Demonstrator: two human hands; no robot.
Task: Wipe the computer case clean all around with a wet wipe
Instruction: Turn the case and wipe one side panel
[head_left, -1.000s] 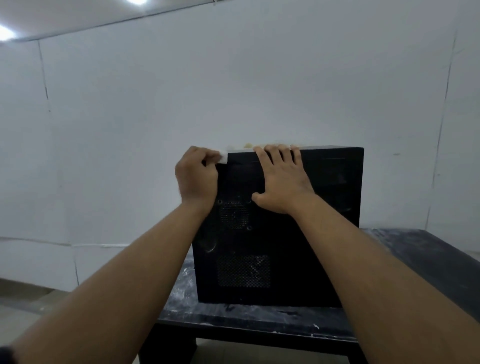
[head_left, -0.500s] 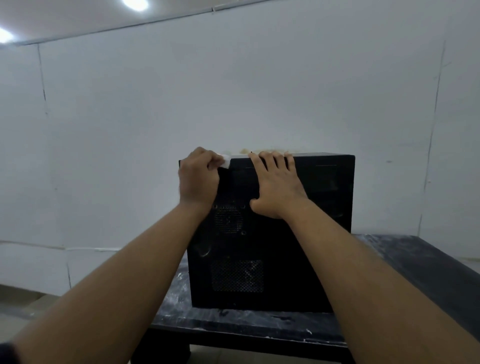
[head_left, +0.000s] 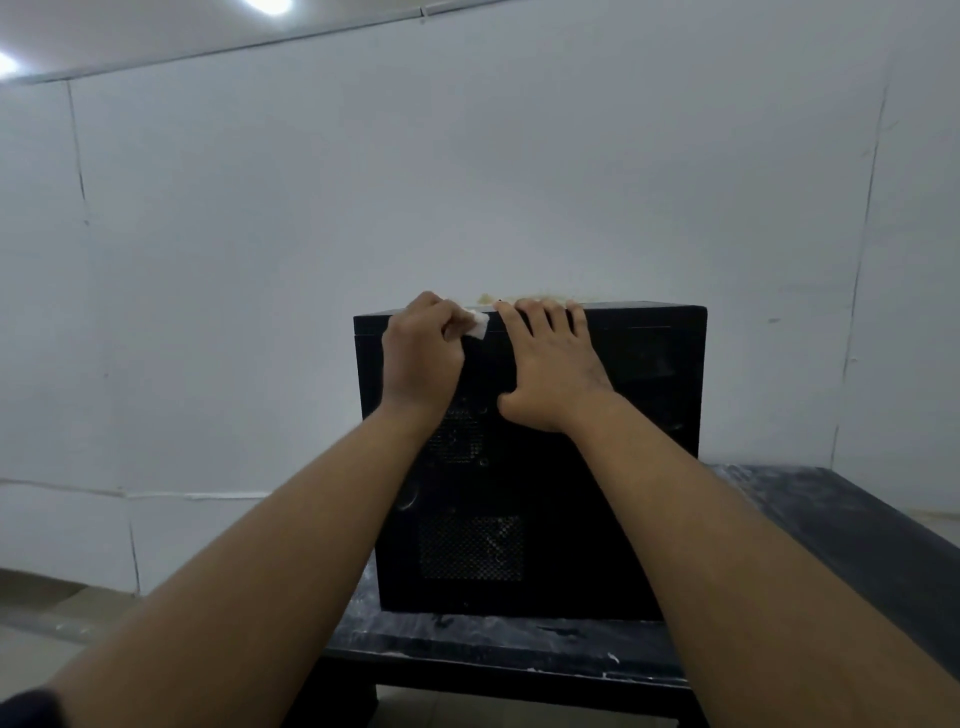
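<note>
White panelled wall (head_left: 467, 171), two ceiling lights (head_left: 270, 5), scuffed dark table (head_left: 831, 525).

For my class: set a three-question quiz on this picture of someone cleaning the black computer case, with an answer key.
1. Which hand holds the white wipe? A: the left hand. B: the right hand. C: neither.
2. True or false: the right hand rests open against the computer case, fingertips at its top edge.
3. Fill in: the computer case stands on a dark ____.
Key: 1: A, it pinches the wipe at the top edge. 2: true. 3: table.
</note>
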